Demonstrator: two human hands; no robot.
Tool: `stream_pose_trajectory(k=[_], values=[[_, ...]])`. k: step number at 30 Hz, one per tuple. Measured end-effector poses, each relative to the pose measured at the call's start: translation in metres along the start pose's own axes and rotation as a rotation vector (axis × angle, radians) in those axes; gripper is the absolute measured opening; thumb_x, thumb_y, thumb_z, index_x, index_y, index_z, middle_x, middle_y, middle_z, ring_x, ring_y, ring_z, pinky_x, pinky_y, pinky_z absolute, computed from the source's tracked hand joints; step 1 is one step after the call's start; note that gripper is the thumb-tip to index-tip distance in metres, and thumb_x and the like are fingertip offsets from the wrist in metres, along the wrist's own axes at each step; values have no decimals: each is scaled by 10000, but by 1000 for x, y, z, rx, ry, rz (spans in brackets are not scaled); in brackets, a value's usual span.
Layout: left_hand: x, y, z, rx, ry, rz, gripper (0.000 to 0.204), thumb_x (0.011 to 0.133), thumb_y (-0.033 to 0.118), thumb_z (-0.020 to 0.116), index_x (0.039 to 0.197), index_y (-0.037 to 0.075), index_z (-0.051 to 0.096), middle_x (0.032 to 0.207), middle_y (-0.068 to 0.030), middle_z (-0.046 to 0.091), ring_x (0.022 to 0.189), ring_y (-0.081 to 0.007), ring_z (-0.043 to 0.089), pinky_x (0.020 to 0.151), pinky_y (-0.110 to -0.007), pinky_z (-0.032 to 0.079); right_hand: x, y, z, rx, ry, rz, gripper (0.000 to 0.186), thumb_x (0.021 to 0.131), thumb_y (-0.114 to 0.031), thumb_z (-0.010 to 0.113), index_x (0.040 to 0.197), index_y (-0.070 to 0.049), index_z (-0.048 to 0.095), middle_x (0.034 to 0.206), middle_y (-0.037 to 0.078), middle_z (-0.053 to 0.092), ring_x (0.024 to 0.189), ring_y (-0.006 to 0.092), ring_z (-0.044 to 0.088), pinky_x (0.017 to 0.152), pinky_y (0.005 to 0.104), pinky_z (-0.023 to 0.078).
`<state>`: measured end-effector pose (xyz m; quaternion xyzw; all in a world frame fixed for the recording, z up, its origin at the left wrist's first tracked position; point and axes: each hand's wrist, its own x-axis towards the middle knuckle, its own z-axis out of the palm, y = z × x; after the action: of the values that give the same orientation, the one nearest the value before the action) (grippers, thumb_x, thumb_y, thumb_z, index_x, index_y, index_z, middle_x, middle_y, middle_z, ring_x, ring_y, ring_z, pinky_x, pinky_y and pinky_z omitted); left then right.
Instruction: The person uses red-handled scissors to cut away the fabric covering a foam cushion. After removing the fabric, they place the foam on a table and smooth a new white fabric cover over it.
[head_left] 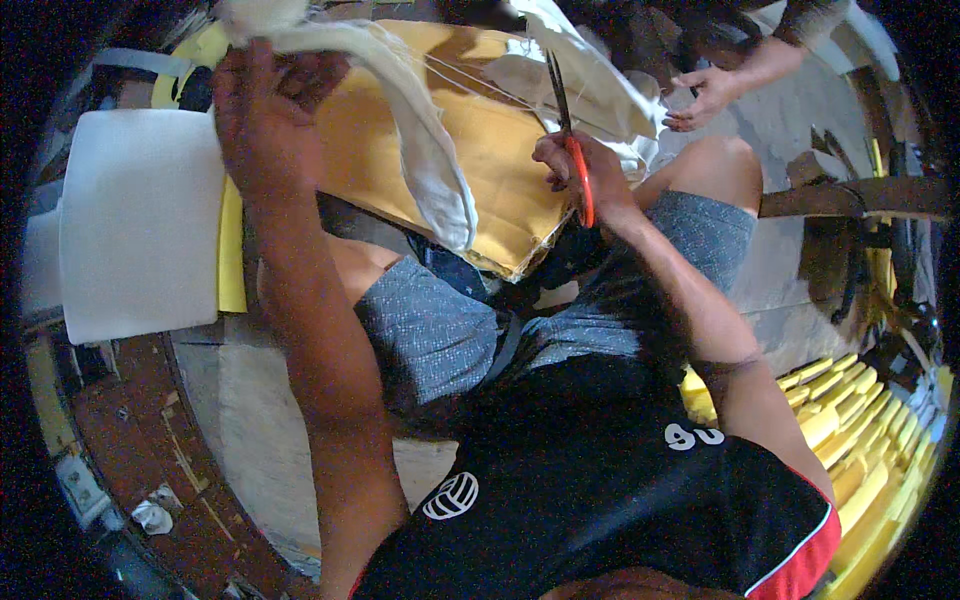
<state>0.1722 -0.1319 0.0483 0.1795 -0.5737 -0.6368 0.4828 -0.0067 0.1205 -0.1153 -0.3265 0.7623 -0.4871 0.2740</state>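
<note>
My left hand point(270, 110) is raised at the upper left, fingers curled on a long off-white fabric strip point(430, 170), which droops across a mustard-yellow padded piece point(350, 140) lying in front of my legs. My right hand point(590, 165) grips scissors with orange handles point(582, 195), their dark blades pointing upward beside a second white cloth piece point(600, 75). Loose threads stretch between the white fabric pieces, and the yellow piece has frayed edges near its lower corner.
Another person's hand point(705, 100) reaches in at the upper right. A white padded panel point(135, 225) over yellow foam point(230, 260) is at the left. Many yellow foam strips point(850, 440) are piled at the lower right. Brown wooden boards point(130, 430) lie lower left.
</note>
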Motion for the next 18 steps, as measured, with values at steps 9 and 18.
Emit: stream_pose_trajectory(k=[9,18], values=[[28,-3,-35,-187,-2,203,288,978,171,516,1213,8,550,1168,-175,591,1055,-385,627,910,-517,571,43,-41,-48,-155,291,-252,321,928,-308,683,1079,-26,652,864,43,659,778,106,618,668,257,482],[33,-21,-36,312,95,306,274,956,61,523,1214,10,445,1226,-173,538,1029,-363,646,821,-443,626,119,34,7,-416,181,-72,451,899,-418,612,1072,-3,643,1029,275,676,977,409,665,848,472,524]])
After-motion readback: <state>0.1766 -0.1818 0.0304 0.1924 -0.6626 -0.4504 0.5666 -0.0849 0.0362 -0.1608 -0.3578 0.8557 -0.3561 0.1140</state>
